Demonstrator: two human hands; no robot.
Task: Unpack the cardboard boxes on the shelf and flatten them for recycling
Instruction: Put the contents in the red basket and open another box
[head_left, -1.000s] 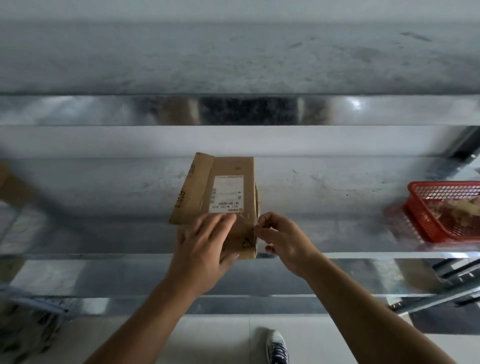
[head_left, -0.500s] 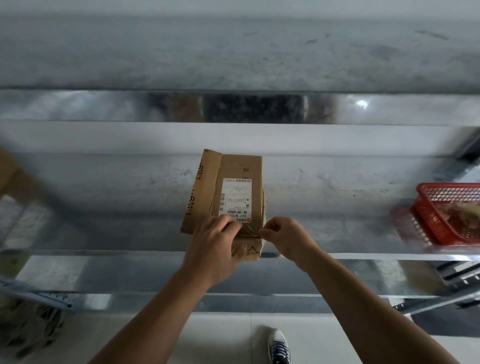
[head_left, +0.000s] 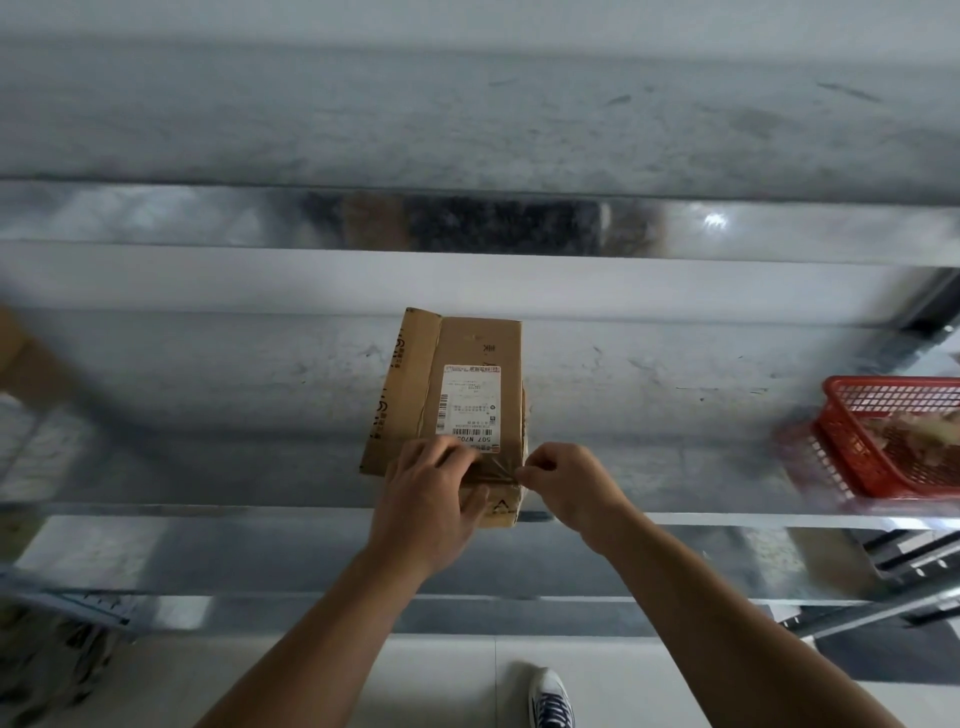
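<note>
Cardboard box (head_left: 470, 348): lay at the shelf (head_left: 208, 415) edge.
Left hand (head_left: 431, 499): rested flat on its near end.
Right hand (head_left: 566, 483): pinched its clear tape (head_left: 501, 470).

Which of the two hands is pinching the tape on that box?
The right hand: its fingertips pinch the clear tape at the right edge of the cardboard box, while the left hand rests on top.

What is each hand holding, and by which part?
The right hand pinches clear tape at the near right edge of the cardboard box. The left hand only presses on its near end.
</note>
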